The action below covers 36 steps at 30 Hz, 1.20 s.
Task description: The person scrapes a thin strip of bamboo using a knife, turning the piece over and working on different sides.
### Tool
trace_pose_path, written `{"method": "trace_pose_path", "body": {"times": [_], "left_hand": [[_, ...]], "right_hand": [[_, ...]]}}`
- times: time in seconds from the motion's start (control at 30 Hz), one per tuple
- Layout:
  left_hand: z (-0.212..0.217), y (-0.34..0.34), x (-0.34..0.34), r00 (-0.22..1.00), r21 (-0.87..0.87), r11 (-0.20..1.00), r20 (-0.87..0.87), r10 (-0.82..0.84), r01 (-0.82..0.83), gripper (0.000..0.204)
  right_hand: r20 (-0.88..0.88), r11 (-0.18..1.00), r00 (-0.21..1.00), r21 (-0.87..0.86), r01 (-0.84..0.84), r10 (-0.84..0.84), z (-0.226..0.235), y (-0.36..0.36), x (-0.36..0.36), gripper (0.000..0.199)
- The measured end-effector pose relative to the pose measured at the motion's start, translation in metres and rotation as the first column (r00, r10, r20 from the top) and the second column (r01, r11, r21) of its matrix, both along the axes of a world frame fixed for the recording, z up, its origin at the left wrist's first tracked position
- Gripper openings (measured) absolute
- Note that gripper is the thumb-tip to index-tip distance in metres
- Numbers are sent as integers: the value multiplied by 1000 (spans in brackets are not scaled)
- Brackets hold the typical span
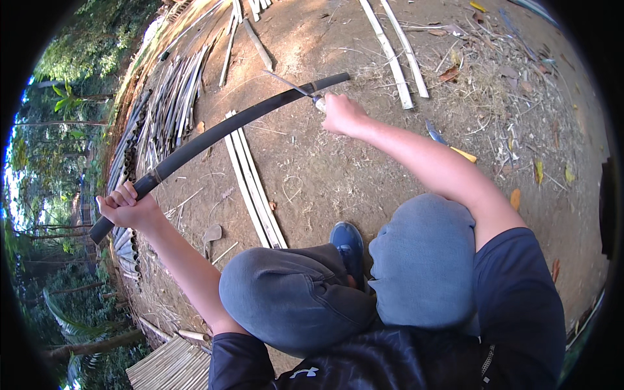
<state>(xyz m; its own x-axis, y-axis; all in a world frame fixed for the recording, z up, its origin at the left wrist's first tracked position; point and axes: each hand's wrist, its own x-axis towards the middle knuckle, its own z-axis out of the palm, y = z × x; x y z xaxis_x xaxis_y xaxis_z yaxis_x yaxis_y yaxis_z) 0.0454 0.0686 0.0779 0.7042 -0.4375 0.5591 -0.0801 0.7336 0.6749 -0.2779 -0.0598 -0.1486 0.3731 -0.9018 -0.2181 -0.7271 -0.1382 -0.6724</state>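
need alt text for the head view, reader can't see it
A person's left hand grips a long dark pole near one end; the right hand holds a knife whose blade crosses it near the other. Pale strips and a pile of poles lie on dirt ground.

I can make out no word and no number from here. What does catch my eye is a small emblem (303, 373) at six o'clock, low by the edge of the view, on the dark shirt (396, 354) the person wears. It is a pale, near-white figure of curved strokes that meet in the middle, sitting a touch tilted on the cloth. Between four and five o'clock, on that same dark clothing, runs a narrow strip of light specks (488, 361), with a tiny pale square (486, 379) near its lower end; both are too small for me to tell whether they carry lettering.
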Motion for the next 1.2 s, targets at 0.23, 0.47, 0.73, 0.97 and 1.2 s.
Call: {"method": "trace_pose_path", "body": {"times": [0.23, 0.47, 0.73, 0.97, 1.2], "left_hand": [[-3, 1, 8, 999, -9, 999, 31, -37, 37, 45], [-4, 4, 16, 999, 4, 1000, -34, 6, -6, 46], [3, 2, 1, 1000, 6, 1000, 23, 5, -5, 47], [0, 0, 11, 998, 28, 999, 55, -31, 29, 47], [-2, 2, 9, 999, 29, 999, 26, 31, -32, 46]], "right_hand": [[11, 998, 998, 5, -59, 59, -8, 6, -2, 34], [-9, 997, 999, -66, -49, 49, -6, 9, 11, 34], [-62, 996, 995, 30, 86, -84, -45, -23, -16, 34], [1, 997, 998, 52, 64, -64, -49, -18, -21, 33], [-58, 999, 998, -40, 18, -20, -53, -16, -18, 29]]}}
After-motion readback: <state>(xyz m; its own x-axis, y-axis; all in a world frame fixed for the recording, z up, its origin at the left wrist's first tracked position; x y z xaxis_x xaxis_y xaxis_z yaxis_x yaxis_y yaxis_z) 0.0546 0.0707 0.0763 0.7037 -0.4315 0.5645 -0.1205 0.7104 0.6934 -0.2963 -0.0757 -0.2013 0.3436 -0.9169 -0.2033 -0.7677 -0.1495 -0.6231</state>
